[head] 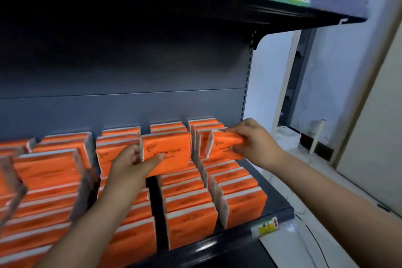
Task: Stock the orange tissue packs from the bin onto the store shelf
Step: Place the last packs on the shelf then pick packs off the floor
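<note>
left hand (132, 159) grasping upright pack (166, 154) at 12 above middle rows | right hand (252, 141) pinching second pack (226, 146), long axis 9-to-3, over right row at 1 | shelf (280, 211) gap nearer left hand | bin unseen

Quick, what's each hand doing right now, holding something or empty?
Left hand: grips an orange tissue pack, held upright above the rows.
Right hand: grips another orange pack, tilted, near the shelf's right end.

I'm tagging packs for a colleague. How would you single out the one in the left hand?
Start at the shelf of orange packs and find the dark gap between the middle rows. The pack is held upright above it by the left hand, its broad printed face towards the camera, raised above its neighbours.
</note>
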Demonstrator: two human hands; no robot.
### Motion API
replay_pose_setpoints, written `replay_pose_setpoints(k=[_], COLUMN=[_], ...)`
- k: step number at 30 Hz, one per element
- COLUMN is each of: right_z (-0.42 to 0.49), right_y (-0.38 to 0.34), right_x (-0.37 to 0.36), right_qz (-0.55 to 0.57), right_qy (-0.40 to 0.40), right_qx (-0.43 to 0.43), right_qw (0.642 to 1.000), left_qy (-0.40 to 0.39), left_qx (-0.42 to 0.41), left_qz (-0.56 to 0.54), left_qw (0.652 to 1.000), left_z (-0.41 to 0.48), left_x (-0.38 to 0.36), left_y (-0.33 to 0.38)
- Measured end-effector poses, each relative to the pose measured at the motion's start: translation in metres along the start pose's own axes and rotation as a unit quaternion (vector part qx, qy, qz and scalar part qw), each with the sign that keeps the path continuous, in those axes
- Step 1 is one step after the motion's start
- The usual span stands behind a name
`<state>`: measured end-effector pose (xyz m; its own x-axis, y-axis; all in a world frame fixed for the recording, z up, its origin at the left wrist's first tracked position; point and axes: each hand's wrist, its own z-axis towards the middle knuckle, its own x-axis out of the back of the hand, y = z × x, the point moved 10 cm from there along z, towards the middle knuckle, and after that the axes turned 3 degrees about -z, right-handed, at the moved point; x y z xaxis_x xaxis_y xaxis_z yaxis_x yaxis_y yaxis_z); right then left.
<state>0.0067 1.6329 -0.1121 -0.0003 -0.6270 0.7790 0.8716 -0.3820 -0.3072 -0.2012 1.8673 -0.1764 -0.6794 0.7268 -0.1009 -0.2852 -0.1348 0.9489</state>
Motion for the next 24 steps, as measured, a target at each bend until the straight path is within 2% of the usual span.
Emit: replay_pose_setpoints(k=[7, 16, 24], right_z=[0.03, 0.025, 0.02], right_y=[0.01, 0.01, 0.005], right_x=[-0.048, -0.054, -0.055], right_qz=[-0.065, -0.163, -0.211], right_qy=[-0.016, -0.017, -0.021], right_qx=[0.006, -0.009, 0.019], right_qw=[0.998, 0.986, 0.977], left_qy=[0.055, 0.057, 0.05], left_qx=[0.027, 0.058, 0.064], left_qz=[0.008, -0.014, -0.025], left_qw=[0.998, 0.997, 0.996], left_z=[0.013, 0.011, 0.004], left_x=[0.023, 0.019, 0.006], left_y=[-0.019, -0.035, -0.035])
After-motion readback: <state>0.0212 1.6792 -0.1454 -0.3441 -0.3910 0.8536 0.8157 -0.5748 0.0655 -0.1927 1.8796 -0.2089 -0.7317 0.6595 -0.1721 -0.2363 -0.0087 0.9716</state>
